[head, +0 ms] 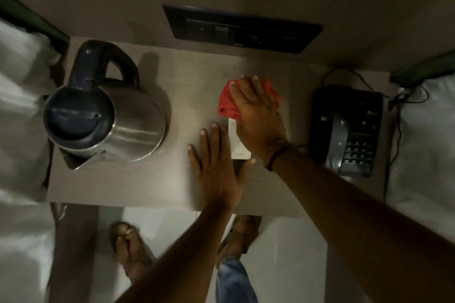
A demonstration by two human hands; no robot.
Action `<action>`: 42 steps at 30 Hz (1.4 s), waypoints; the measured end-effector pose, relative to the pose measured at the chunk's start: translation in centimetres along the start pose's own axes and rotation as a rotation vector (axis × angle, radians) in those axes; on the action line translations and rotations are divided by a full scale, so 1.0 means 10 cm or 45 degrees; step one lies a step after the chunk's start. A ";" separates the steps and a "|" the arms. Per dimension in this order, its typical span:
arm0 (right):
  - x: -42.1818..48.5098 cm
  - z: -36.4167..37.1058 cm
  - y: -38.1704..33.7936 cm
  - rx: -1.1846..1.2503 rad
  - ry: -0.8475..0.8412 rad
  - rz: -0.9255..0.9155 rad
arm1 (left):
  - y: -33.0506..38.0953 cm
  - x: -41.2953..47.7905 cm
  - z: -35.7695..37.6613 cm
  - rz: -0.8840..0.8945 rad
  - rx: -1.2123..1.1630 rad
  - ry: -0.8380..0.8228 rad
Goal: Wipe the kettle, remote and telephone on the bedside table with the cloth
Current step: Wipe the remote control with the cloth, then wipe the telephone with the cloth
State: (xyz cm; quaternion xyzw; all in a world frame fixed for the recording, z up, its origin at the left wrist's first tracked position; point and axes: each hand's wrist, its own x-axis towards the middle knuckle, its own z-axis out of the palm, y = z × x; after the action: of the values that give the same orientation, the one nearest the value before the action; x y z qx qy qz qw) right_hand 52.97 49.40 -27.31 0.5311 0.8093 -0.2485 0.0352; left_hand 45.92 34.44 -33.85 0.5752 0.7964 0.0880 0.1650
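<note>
Head view, room: we look straight down on a wood-grain bedside table (123, 187) that stands against a beige wall, in dim light. White bedding (22, 110) lies on both sides of it.
Wall: we see a dark switch panel (242, 28) just above the far edge of the table.
Kettle: we find the steel kettle (105, 110) with dark lid and handle on the left part of the table, upright, well apart from the hands.
Telephone: the black telephone (347, 128) rests on the right part, its keypad toward us, and cables run behind it.
Remote: the white remote (237, 140) lies in the middle between kettle and telephone; only its near end shows.
Cloth: the red cloth (227, 103) covers the far end of the remote.
Right hand: our right hand (257, 115) lies flat with spread fingers and presses the cloth onto the remote; it does not clench. A band sits on its wrist.
Left hand: our left hand (218, 170) is flat and released, palm on the table, touching the left side and near end of the remote.
Floor: below the table edge we see two feet in sandals (130, 248) on pale floor.
</note>
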 end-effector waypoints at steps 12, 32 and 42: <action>-0.42 -0.08 -0.03 0.048 -0.129 0.004 | 0.02 0.01 -0.01 -0.037 0.025 -0.010; -1.78 -1.62 1.04 1.679 0.514 0.733 | 1.45 -0.24 0.05 0.318 -0.444 -0.135; -0.77 -0.88 1.64 0.178 0.213 0.208 | 1.72 -0.03 0.50 0.216 -0.310 -0.044</action>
State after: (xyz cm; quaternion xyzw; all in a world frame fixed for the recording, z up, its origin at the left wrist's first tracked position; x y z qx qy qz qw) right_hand 72.50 51.94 -23.13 0.6152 0.7442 -0.2556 -0.0493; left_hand 63.06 39.45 -32.74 0.6175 0.7254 0.1877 0.2392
